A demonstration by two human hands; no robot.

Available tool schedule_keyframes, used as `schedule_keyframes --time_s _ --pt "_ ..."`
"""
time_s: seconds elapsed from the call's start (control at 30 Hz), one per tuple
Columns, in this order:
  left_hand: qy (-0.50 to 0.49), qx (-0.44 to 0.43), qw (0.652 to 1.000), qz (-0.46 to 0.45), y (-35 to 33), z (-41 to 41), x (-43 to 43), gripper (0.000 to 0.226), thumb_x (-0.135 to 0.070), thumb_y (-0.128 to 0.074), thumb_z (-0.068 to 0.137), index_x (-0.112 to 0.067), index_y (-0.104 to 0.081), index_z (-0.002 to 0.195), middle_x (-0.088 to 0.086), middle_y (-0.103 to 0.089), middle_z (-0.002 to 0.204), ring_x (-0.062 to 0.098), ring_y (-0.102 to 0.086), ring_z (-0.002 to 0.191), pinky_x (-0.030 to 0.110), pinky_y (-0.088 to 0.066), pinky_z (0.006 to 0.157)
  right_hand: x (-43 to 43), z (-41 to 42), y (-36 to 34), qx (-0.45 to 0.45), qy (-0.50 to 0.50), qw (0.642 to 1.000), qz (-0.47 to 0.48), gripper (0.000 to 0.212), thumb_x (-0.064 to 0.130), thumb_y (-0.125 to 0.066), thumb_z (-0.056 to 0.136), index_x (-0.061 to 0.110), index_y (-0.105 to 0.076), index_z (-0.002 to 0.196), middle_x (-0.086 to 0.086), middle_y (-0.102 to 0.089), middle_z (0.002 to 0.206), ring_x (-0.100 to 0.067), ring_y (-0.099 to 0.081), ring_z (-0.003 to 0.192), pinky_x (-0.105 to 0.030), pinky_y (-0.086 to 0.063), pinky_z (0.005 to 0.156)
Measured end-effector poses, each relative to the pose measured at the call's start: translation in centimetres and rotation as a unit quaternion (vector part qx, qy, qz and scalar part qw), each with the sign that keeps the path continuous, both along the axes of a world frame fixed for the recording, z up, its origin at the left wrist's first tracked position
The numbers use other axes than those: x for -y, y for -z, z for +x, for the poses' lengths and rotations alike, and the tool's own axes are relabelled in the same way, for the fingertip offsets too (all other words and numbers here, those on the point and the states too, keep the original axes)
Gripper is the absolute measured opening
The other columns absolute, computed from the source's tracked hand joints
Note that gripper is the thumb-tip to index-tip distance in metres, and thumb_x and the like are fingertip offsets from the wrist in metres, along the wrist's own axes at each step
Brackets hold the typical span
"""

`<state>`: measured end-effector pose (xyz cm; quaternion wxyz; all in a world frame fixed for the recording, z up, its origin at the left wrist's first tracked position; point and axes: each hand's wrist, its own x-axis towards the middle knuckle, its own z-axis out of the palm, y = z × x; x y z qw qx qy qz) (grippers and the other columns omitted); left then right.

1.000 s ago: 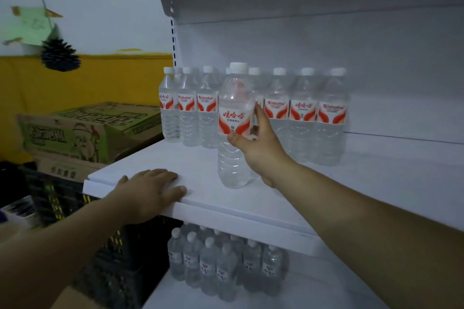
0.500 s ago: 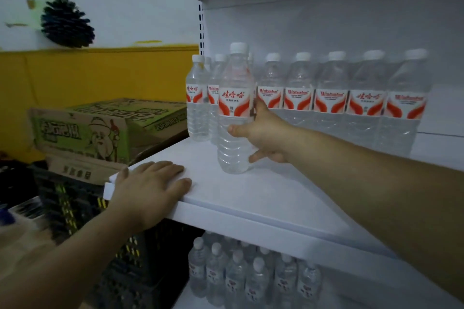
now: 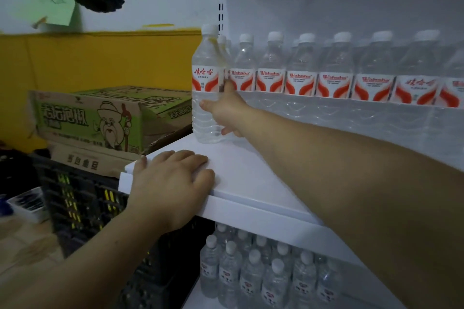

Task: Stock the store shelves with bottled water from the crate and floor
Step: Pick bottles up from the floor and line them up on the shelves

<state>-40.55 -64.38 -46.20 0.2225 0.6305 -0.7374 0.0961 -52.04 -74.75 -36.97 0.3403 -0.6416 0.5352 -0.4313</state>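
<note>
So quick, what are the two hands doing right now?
The left hand: open, resting flat on the front edge of the shelf.
The right hand: gripping the water bottle, which stands upright on the shelf.

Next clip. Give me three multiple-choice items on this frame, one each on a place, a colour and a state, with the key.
1. Where is the left hand?
A) in the air, touching nothing
B) flat on the front corner of the upper shelf
C) in a pocket

2. What colour are the caps on the row of bottles?
A) blue
B) green
C) white

3. How is the bottle that the right hand grips?
A) upright on the shelf
B) lying on its side
C) upside down in the air

Key: 1 B, the palm lies on the shelf's corner; 2 C, every cap in the row is white; 3 A, its base is on the shelf with the cap up.
</note>
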Motion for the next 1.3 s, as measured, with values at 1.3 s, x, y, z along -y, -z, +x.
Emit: schedule_keyframes --time_s 1.3 --pt "-0.071 -0.191 0.953 0.223 2.5 4.4 -21.7 0.073 -0.062 -0.046 0.090 -0.026 -0.028 0.150 0.001 -0.016 0.160 0.021 -0.018 0.146 0.039 -0.022 0.116 -21.6 -0.5 0.0 -0.351 -0.087 0.932 -0.024 0.078 0.053 -0.049 0.096 0.011 -0.019 0.154 -0.009 -0.025 0.159 -0.031 -0.038 0.136 -0.034 -0.037 0.097"
